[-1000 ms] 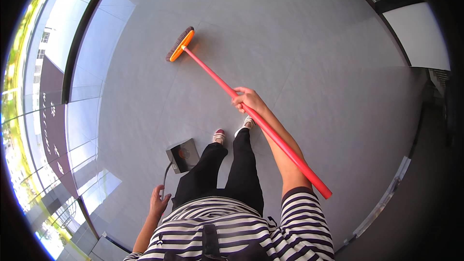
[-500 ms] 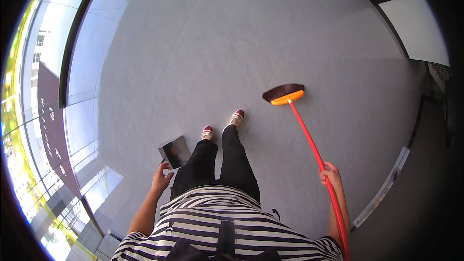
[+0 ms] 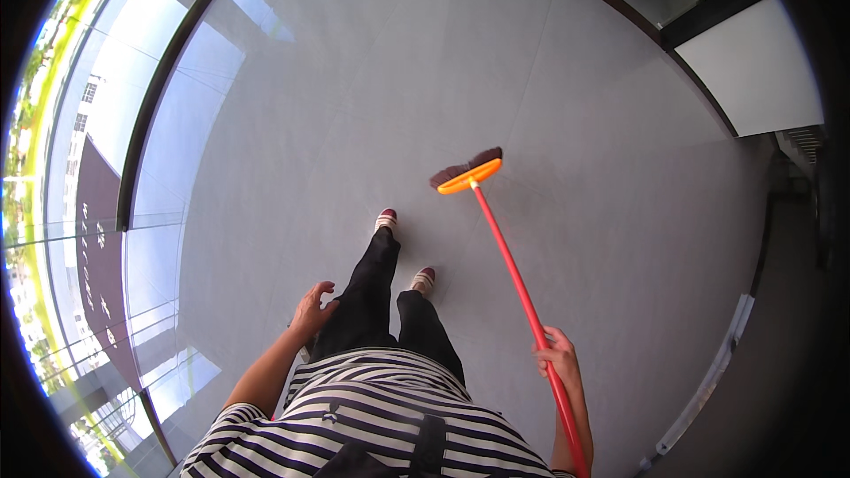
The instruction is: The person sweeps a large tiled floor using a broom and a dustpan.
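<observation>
My right hand (image 3: 558, 356) is closed around the red handle of a broom (image 3: 518, 283), partway up its length. The handle slants down and right past my forearm to the lower edge. Ahead of my feet, to the right, the orange broom head with dark brown bristles (image 3: 467, 170) is at the floor. Beside my left thigh hangs my left hand (image 3: 315, 310), fingers apart and curved, with nothing visible in them. A small pale-edged thing shows between my left forearm and leg, too covered to make out.
Grey tiled floor (image 3: 354, 124) spreads around me. Along the left runs a glass wall with a dark frame (image 3: 146, 115) and a maroon mat beyond it. A white panel (image 3: 753, 66) stands at the far right, and a pale strip (image 3: 708, 381) edges a darker area.
I have stepped forward, my left foot now leading. The broom head has shifted left in view, with my right hand. The grey dustpan-like box by my left hand has dropped from sight.
</observation>
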### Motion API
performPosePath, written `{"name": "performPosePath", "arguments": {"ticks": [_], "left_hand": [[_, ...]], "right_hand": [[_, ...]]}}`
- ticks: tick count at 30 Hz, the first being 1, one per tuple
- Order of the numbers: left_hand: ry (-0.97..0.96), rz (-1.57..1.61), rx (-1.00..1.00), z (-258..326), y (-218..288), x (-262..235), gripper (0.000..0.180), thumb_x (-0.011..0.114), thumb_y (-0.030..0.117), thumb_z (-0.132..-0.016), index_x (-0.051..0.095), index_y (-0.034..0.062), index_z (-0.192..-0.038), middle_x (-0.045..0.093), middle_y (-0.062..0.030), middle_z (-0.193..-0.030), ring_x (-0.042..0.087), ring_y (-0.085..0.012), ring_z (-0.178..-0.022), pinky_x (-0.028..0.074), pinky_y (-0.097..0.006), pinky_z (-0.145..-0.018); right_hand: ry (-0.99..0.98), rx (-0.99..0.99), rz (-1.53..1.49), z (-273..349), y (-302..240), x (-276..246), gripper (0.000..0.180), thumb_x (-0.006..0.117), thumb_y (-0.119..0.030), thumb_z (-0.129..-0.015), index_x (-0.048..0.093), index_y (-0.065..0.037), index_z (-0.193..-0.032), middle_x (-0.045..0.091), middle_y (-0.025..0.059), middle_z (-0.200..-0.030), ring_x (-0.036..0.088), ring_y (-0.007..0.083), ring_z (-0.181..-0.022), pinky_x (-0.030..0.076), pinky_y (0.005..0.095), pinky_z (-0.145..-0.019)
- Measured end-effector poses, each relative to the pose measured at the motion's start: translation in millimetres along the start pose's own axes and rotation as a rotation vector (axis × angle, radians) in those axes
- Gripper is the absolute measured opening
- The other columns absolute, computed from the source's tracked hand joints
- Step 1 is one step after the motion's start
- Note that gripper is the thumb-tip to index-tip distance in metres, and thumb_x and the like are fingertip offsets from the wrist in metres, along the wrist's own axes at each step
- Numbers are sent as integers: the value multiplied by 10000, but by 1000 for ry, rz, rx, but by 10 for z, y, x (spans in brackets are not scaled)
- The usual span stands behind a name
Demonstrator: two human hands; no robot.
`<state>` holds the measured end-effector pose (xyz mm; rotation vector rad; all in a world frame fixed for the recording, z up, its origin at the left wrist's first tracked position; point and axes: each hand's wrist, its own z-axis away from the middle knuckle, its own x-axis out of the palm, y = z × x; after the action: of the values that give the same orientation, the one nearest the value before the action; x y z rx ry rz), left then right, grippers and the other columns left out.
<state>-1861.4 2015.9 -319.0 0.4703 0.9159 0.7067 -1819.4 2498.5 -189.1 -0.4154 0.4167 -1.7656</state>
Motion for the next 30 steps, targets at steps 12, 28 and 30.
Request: {"name": "performPosePath", "arguments": {"ticks": [12, 28, 30], "left_hand": [[41, 19, -121, -723, 95, -824, 355, 636, 135, -748, 511, 86, -1077, 622, -77, -961, 594, -234, -875, 493, -322, -717], [-212, -58, 150, -2190, 937, -708, 307, 596, 164, -765, 509, 99, -1053, 607, -63, -1005, 579, -289, -895, 470, -356, -733], [-255, -77, 317, -2351, 1350, -502, 307, 606, 159, -757, 513, 99, -1043, 605, -81, -973, 574, -288, -895, 462, -369, -760]], "right_hand": [[-392, -88, 69, -3012, -1592, 2254, 537, 572, 25, -693, 372, 98, -1186, 535, 84, -669, 475, 102, -484, 379, 228, -393], [542, 341, 187, -214, -742, -595, 405, 562, 79, -630, 448, -16, -1006, 512, 77, -638, 470, 111, -452, 343, 260, -335], [549, 324, 246, -29, -835, -565, 407, 569, 85, -628, 465, -13, -1009, 515, 76, -636, 487, 116, -448, 341, 265, -323]]}}
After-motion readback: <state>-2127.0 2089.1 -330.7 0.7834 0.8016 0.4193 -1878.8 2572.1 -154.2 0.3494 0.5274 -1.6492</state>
